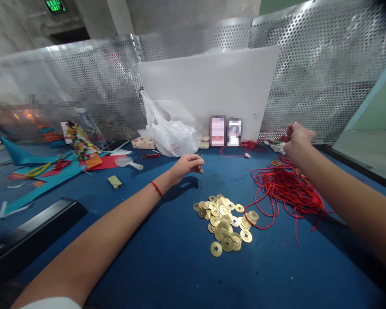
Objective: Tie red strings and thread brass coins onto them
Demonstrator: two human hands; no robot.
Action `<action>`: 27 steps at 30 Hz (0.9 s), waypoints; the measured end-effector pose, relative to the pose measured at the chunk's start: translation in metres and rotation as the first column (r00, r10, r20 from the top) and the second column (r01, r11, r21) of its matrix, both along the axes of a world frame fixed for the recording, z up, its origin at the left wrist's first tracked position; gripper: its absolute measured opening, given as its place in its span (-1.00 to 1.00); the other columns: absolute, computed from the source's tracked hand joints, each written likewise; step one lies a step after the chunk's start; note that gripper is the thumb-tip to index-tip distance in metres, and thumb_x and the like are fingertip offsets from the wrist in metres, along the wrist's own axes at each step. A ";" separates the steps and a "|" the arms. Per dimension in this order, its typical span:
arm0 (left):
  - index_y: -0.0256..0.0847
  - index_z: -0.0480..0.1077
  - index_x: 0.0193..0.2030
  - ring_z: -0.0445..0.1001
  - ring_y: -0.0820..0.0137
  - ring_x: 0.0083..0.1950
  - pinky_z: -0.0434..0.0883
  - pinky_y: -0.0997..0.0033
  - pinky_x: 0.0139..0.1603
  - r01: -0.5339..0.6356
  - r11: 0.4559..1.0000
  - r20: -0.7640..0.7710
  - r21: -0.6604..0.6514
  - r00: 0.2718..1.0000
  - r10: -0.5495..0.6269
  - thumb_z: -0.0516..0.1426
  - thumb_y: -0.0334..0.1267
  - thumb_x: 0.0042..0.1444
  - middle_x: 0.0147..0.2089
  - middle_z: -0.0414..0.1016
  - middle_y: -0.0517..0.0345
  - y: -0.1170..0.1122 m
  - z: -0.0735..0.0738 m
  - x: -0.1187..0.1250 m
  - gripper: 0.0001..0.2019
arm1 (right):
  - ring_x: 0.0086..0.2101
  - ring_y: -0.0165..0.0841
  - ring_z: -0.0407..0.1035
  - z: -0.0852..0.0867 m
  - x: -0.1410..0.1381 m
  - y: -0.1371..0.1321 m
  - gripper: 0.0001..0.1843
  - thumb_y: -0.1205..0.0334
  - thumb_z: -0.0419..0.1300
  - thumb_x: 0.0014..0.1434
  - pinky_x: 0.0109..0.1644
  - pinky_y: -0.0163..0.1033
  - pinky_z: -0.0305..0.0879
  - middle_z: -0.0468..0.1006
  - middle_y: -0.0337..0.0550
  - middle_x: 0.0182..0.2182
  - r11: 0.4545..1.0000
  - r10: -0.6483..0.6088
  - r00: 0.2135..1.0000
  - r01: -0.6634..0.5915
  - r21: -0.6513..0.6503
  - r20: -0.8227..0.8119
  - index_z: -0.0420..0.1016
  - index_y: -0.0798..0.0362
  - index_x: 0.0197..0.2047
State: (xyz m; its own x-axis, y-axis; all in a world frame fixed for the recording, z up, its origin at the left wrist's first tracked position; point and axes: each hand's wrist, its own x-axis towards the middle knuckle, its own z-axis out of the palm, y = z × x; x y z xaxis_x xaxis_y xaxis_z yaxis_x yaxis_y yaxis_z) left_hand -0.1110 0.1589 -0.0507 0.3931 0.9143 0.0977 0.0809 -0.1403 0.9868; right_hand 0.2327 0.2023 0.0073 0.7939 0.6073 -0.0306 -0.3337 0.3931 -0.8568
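Note:
My left hand (188, 165) hovers over the blue table beyond a heap of brass-coloured coins (223, 219) with square holes. Its fingers are curled in together, and nothing shows between them. A thin red bracelet (156, 189) circles that wrist. Further off on the right, my right hand (299, 138) is raised with its fingers closed. A bit of red shows at its fingers, but what they hold is not clear. Below that hand lies a tangled pile of red cord (286, 186), one loop of which reaches the coins.
A white plastic bag (175, 131) and two phones (218, 131) stand before a white board (209, 86). On the left lie yellow-handled scissors (38, 170), blue paper (22, 154), a pale comb-like tool (128, 162), a small yellowish box (115, 182) and a long black object (35, 231).

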 end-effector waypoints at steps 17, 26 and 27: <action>-0.30 0.41 -0.30 0.44 0.51 -0.46 0.43 0.43 -0.32 -0.141 0.986 0.094 0.089 0.987 0.133 0.27 -0.05 -0.06 -0.41 0.44 0.19 -0.016 0.012 0.019 -0.66 | -0.39 -0.35 0.39 0.006 -0.053 -0.033 -0.73 0.06 0.38 -0.13 -0.34 -0.25 0.30 0.54 -0.13 -0.46 0.668 0.578 0.147 -0.650 -0.362 0.803 0.50 0.07 -0.45; -0.33 0.44 -0.25 0.47 0.48 -0.41 0.43 0.45 -0.34 -0.103 0.945 0.060 0.312 0.994 0.089 0.33 -0.08 -0.11 -0.36 0.51 0.10 -0.032 0.012 0.040 -0.62 | -0.45 -0.43 0.37 -0.008 -0.102 -0.060 -0.79 0.10 0.33 -0.02 -0.34 -0.28 0.27 0.56 -0.20 -0.49 0.472 0.497 -0.286 -0.703 -0.532 0.819 0.56 0.08 -0.38; -0.33 0.45 -0.29 0.47 0.47 -0.41 0.43 0.44 -0.32 -0.086 0.941 0.049 0.327 0.996 0.074 0.33 -0.08 -0.10 -0.38 0.51 0.09 -0.032 0.011 0.040 -0.64 | -0.45 -0.43 0.38 -0.010 -0.105 -0.062 -0.80 0.12 0.32 -0.01 -0.34 -0.27 0.27 0.56 -0.19 -0.49 0.473 0.501 -0.288 -0.699 -0.537 0.816 0.55 0.09 -0.38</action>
State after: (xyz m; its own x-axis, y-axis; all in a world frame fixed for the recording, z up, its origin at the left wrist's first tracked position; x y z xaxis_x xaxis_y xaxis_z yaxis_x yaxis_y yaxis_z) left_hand -0.0710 0.1268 -0.0398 0.3105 0.8575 0.4101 0.0712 -0.4512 0.8896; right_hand 0.1274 0.1404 -0.0026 -0.6331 0.7072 0.3148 0.3827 0.6394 -0.6669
